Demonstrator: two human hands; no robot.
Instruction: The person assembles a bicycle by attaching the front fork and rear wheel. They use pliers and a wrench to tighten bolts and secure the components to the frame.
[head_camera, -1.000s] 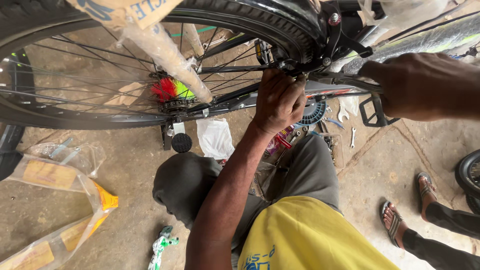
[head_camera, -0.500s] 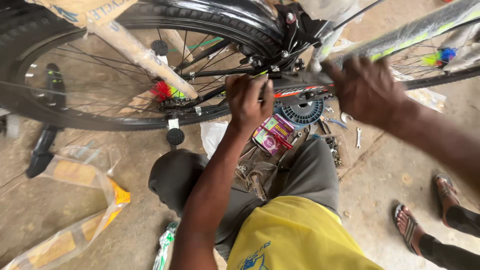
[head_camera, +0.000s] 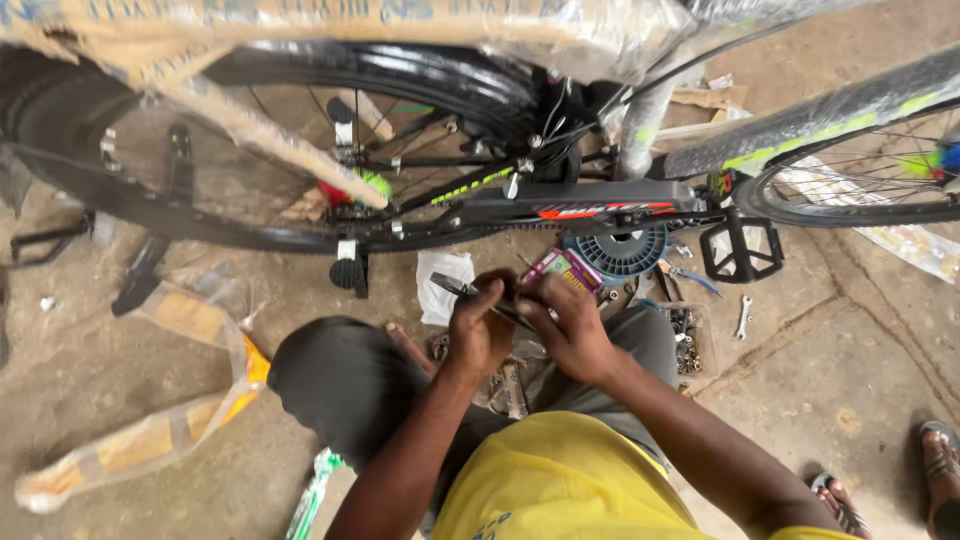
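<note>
Head view: both hands meet above the lap. The left hand (head_camera: 478, 330) pinches a thin dark metal tool (head_camera: 462, 292); the right hand (head_camera: 570, 325) curls beside it, its grip unclear. Behind, a glossy black bicycle tyre (head_camera: 420, 75) arcs over the rough concrete floor (head_camera: 830, 370).

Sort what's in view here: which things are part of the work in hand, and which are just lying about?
In hand:
left hand and right hand, together over a thin dark tool
bicycle in front, rear wheel partly wrapped

Lying about:
wrench
pliers
black plastic spoke disc
small purple box
wrapping scraps
</note>
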